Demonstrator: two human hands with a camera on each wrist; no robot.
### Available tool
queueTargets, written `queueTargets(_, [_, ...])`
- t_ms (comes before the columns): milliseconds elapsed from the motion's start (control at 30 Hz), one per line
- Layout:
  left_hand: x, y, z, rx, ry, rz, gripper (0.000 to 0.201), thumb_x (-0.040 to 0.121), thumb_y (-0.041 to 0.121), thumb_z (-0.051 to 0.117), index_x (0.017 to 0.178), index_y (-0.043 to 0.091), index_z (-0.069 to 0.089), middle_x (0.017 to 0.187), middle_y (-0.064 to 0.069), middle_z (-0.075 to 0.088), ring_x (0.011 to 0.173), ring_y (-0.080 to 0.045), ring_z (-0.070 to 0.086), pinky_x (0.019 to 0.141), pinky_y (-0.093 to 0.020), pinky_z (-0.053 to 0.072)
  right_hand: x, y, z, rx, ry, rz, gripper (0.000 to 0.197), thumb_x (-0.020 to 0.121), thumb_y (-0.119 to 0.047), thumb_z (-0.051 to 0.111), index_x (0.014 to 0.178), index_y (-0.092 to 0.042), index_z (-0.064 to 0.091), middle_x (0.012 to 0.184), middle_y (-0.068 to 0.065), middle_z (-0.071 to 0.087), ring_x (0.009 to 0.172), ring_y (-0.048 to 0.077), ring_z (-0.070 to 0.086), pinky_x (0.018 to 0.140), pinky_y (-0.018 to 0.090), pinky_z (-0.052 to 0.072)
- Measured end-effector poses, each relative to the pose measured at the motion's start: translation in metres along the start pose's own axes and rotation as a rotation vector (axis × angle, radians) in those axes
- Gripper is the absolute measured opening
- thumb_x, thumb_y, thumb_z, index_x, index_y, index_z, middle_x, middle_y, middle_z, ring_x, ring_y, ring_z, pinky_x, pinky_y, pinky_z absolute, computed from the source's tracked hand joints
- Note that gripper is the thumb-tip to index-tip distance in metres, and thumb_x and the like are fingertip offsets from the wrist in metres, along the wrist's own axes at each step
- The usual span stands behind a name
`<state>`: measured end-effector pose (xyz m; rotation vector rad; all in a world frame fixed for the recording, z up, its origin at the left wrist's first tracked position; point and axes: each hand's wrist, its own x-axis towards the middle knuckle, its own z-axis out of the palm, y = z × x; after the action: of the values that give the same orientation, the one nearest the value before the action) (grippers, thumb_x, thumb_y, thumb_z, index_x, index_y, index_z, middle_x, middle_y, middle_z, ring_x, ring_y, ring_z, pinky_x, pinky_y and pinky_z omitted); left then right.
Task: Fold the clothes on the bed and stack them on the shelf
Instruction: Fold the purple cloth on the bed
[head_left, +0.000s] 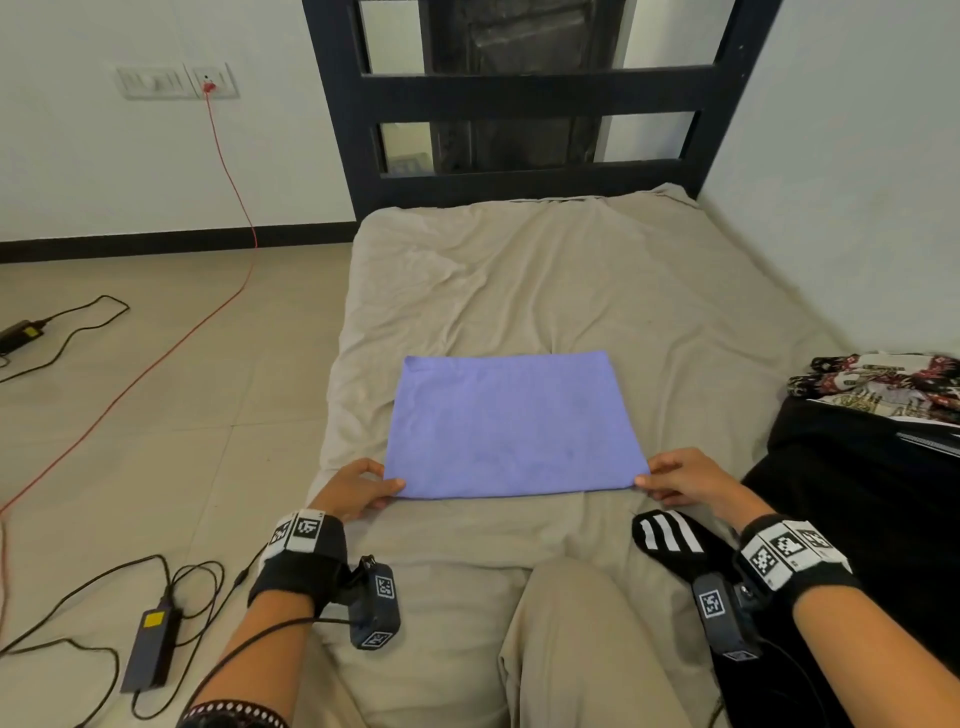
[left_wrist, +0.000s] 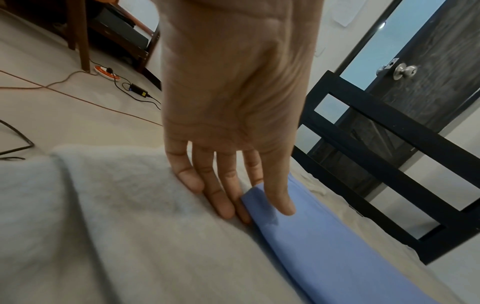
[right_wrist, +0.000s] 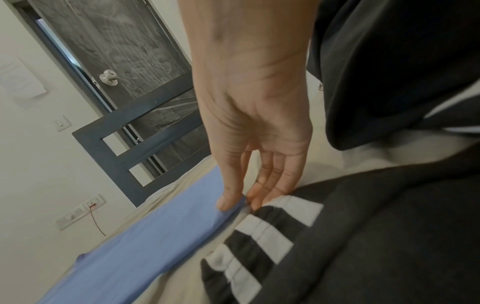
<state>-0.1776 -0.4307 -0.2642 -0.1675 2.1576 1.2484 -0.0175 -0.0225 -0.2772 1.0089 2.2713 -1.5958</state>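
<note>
A blue cloth (head_left: 511, 426), folded into a flat rectangle, lies in the middle of the beige bed sheet (head_left: 519, 270). My left hand (head_left: 387, 475) holds its near left corner. In the left wrist view the thumb (left_wrist: 283, 201) lies on top of the blue cloth (left_wrist: 337, 257), the index finger slips under the corner, and the other fingers rest on the sheet. My right hand (head_left: 647, 478) pinches the near right corner. The right wrist view shows its thumb (right_wrist: 227, 202) on the blue cloth (right_wrist: 145, 246), meeting the fingertips at the edge.
A black garment with white stripes (head_left: 670, 538) lies just behind my right hand. More black clothing (head_left: 841, 483) and a patterned garment (head_left: 883, 384) are piled at the right by the wall. A dark headboard (head_left: 524, 93) closes the far end. Cables and a power adapter (head_left: 150, 649) lie on the floor at left.
</note>
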Motion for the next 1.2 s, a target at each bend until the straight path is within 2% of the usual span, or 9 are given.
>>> queueTargets(233, [-0.002,-0.005,-0.002,0.032,-0.06,0.033,0.016,0.086,0.018,0.071,0.079,0.011,0.059,0.076,-0.005,0.066,0.058,-0.009,0.058,0.042,-0.009,0.041,-0.001,0.004,-0.001,0.042,-0.004,-0.005,0.008,0.08,-0.002,0.075,0.085,-0.004,0.07,0.067,0.007,0.065,0.057,0.012,0.061,0.052,0.019,0.053])
queueTargets(367, [0.008,-0.016,-0.004,0.051,0.019,0.021,0.021,0.086,0.012,0.071,0.068,0.007,0.061,0.068,-0.003,0.066,0.04,-0.001,0.056,0.043,-0.009,0.042,-0.001,0.006,-0.001,0.045,0.072,-0.012,0.009,0.079,-0.003,0.076,0.086,-0.002,0.07,0.068,0.009,0.068,0.056,0.011,0.064,0.05,0.018,0.053])
queueTargets(533, [0.011,-0.02,-0.002,0.057,0.057,0.003,0.023,0.086,0.007,0.07,0.066,0.005,0.059,0.049,0.005,0.063,0.035,0.001,0.053,0.038,-0.009,0.037,0.006,0.012,0.0,0.016,0.149,0.023,0.013,0.077,-0.001,0.078,0.087,0.003,0.07,0.064,0.011,0.066,0.05,0.009,0.063,0.047,0.017,0.052])
queueTargets(667, [0.013,-0.018,-0.002,0.124,0.041,0.017,0.023,0.085,0.018,0.073,0.069,0.01,0.059,0.068,-0.001,0.067,0.048,-0.007,0.057,0.045,-0.013,0.039,0.006,0.006,0.001,-0.041,0.087,0.026,0.013,0.077,-0.002,0.079,0.085,0.001,0.069,0.067,0.011,0.065,0.057,0.016,0.062,0.05,0.019,0.054])
queueTargets(767, [0.016,-0.017,-0.002,0.155,0.056,-0.004,0.023,0.087,0.014,0.071,0.068,0.008,0.059,0.054,0.003,0.064,0.04,-0.002,0.055,0.049,-0.014,0.041,0.007,0.01,0.001,-0.05,0.14,0.011,0.012,0.077,0.0,0.078,0.083,0.002,0.067,0.066,0.013,0.065,0.054,0.015,0.063,0.049,0.02,0.054])
queueTargets(900, [0.018,-0.018,-0.004,0.198,0.034,-0.024,0.026,0.089,0.014,0.068,0.065,0.008,0.059,0.043,0.007,0.06,0.048,-0.008,0.055,0.053,-0.017,0.04,0.007,0.02,0.006,-0.025,0.221,-0.012,0.009,0.078,0.004,0.076,0.079,0.004,0.067,0.066,0.016,0.064,0.053,0.015,0.062,0.05,0.019,0.055])
queueTargets(1033, [0.018,-0.012,-0.007,0.188,0.049,-0.009,0.024,0.089,0.022,0.068,0.072,0.008,0.057,0.065,-0.005,0.067,0.056,-0.016,0.059,0.053,-0.022,0.043,0.012,0.006,0.003,-0.242,0.173,0.027,0.019,0.073,-0.003,0.082,0.08,-0.001,0.064,0.075,0.014,0.066,0.057,0.017,0.063,0.052,0.024,0.054])
queueTargets(1133, [0.026,0.0,-0.014,0.16,0.118,0.033,0.04,0.088,0.038,0.066,0.083,-0.001,0.067,0.08,-0.012,0.073,0.064,-0.02,0.065,0.06,-0.026,0.046,0.013,-0.027,0.001,-0.683,0.196,-0.054,0.04,0.068,-0.023,0.085,0.095,-0.012,0.056,0.095,0.005,0.058,0.086,0.023,0.059,0.069,0.029,0.042])
queueTargets(1200, [0.029,0.012,-0.016,0.111,0.102,0.016,0.043,0.091,0.039,0.063,0.09,-0.003,0.066,0.094,-0.015,0.073,0.067,-0.02,0.063,0.063,-0.027,0.046,0.01,-0.055,0.012,-0.768,0.201,-0.177,0.048,0.07,-0.028,0.082,0.105,-0.012,0.055,0.106,0.006,0.051,0.099,0.027,0.056,0.076,0.032,0.043])
